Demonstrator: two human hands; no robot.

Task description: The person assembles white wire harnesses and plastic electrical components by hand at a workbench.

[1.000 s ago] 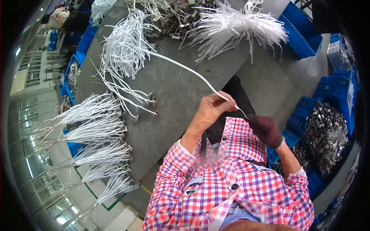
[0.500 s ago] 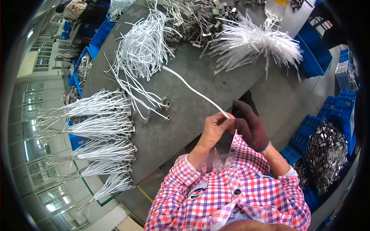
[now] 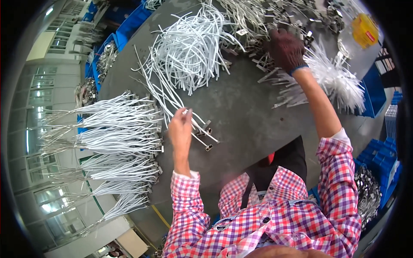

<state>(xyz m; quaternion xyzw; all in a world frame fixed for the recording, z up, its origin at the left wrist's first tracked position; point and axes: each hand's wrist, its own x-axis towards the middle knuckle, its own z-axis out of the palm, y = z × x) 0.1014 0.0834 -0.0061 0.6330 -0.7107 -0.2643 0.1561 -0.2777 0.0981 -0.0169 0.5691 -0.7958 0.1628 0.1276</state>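
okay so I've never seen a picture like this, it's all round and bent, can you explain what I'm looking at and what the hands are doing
A person wears a wide fisheye camera on the head, looking down, which bends straight edges. The checked sleeves at the bottom are their own arms. The bare left hand pinches white cords with metal end clips on a grey table. The right hand, in a dark glove, reaches into a heap of small metal parts at the far edge; whether it grips one is unclear. Sorted cord bundles lie left, and blue bins stand around.
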